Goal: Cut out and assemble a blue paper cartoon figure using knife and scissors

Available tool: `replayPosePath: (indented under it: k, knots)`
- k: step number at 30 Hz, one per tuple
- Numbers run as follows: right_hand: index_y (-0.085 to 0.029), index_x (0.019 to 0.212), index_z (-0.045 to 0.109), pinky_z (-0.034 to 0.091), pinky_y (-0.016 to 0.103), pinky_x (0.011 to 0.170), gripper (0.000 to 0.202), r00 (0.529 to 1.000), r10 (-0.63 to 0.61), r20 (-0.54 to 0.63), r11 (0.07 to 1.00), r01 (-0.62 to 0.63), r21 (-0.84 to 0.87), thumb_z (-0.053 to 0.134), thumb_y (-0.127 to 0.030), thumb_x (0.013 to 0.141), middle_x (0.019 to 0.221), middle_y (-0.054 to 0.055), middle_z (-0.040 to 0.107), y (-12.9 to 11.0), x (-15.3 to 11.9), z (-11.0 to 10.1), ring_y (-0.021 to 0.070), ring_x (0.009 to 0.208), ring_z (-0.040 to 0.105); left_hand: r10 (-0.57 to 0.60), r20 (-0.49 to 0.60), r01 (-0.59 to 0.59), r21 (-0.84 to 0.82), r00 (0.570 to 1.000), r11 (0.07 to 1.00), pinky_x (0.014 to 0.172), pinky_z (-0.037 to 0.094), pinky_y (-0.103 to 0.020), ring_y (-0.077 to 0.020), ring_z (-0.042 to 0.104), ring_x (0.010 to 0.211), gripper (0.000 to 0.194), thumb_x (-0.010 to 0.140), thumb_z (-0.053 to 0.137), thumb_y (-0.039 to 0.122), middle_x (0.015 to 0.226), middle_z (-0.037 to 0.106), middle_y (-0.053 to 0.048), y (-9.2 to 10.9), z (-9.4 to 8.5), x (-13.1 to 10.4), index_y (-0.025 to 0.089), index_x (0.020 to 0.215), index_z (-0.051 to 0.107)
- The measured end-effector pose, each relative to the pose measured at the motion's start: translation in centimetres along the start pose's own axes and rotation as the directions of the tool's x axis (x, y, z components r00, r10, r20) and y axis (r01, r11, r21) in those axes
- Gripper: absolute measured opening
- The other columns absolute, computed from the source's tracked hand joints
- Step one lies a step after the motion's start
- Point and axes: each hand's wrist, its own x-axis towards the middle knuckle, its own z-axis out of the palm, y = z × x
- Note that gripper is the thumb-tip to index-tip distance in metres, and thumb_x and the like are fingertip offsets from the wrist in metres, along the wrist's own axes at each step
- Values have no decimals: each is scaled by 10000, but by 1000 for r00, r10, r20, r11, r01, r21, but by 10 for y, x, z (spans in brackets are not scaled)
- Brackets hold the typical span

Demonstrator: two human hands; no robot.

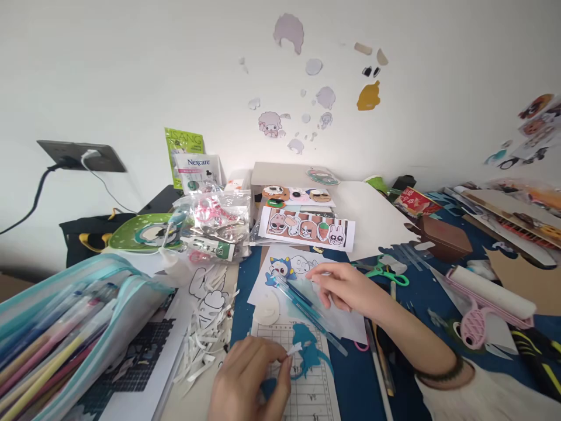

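Observation:
My left hand pinches a small white scrap of paper between thumb and forefinger. Beneath it lies a printed grid sheet with blue cut-out pieces on it. My right hand hovers over a white sheet bearing a blue-and-yellow cartoon figure. Its fingers are loosely bent and apart, with nothing visible in them. Just left of those fingers, several blue pens lie slantwise across the sheet. A round cream cut-out sits between the two hands.
On the left, a zipped pencil case full of pens stands beside a heap of paper strips. Green scissors, a pink-handled lint roller and a brown box lie right. Behind are sticker strips and plastic bags.

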Motion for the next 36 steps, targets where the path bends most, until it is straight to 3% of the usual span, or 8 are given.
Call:
replayPosePath:
  k: [5, 7, 11, 15, 19, 24, 31, 36]
  knots:
    - [-142, 833, 575, 187, 190, 346, 181, 986, 159, 53, 986, -157, -47, 486, -241, 956, 521, -45, 568, -14, 33, 4, 34, 324, 287, -31, -37, 32, 6, 999, 999, 596, 492, -259, -163, 629, 635, 147, 964, 477, 240, 710, 647, 25, -2, -2, -2, 241, 845, 562]
    - [-132, 877, 589, 292, 170, 359, 194, 974, 218, 65, 974, -213, -73, 517, -287, 968, 620, -41, 588, -15, 41, 4, 39, 376, 383, -25, -22, 25, -3, 999, 1000, 605, 500, -261, -165, 639, 652, 117, 956, 488, 216, 725, 654, 20, -4, -4, -3, 239, 871, 565]
    - [-149, 1062, 618, 556, 280, 627, 225, 947, 308, 91, 947, -297, -120, 561, -341, 959, 957, 31, 659, -19, 46, 5, 123, 726, 639, -1, 2, 1, -22, 1000, 1000, 607, 508, -265, -163, 649, 672, 91, 939, 499, 174, 763, 667, 21, -6, -8, -5, 237, 905, 555]
    - [-164, 1181, 592, 564, 393, 795, 285, 925, 373, 74, 916, -354, -189, 577, -329, 949, 1161, 78, 634, -29, 49, 11, 197, 946, 652, -7, -15, 7, -41, 1000, 999, 605, 504, -274, -169, 647, 681, 101, 947, 475, 175, 769, 662, 19, -6, -7, -7, 241, 917, 544]
    - [-165, 1216, 576, 550, 430, 840, 319, 916, 399, 41, 881, -370, -294, 589, -326, 941, 1213, 87, 615, -36, 56, 20, 222, 1009, 639, -31, -31, 30, -41, 999, 999, 603, 497, -291, -185, 646, 687, 107, 959, 444, 178, 773, 654, 5, -8, -4, -8, 243, 945, 527]
    - [-169, 1210, 581, 552, 424, 837, 308, 946, 323, 4, 836, -283, -471, 585, -324, 944, 1209, 86, 618, -42, 60, 32, 217, 1001, 642, -53, -27, 52, -18, 998, 998, 613, 492, -328, -217, 648, 708, 127, 965, 407, 163, 801, 656, -13, -9, -2, -6, 244, 974, 504]
    - [-152, 1039, 645, 523, 416, 851, 230, 1000, -16, 7, 654, 16, -756, 619, -343, 914, 1092, 53, 656, -41, 29, 47, 215, 977, 633, -70, -19, 69, -29, 997, 997, 639, 500, -341, -219, 654, 745, 135, 964, 398, 160, 846, 667, -20, -11, -2, -7, 244, 985, 502]
    - [-171, 812, 634, 450, 311, 651, 172, 989, -115, -96, 499, -26, -866, 697, -318, 751, 818, 35, 653, -32, 17, 55, 207, 773, 617, -76, -17, 75, -41, 997, 996, 647, 495, -345, -215, 645, 746, 124, 964, 405, 168, 848, 663, -12, -11, -3, -9, 249, 986, 498]
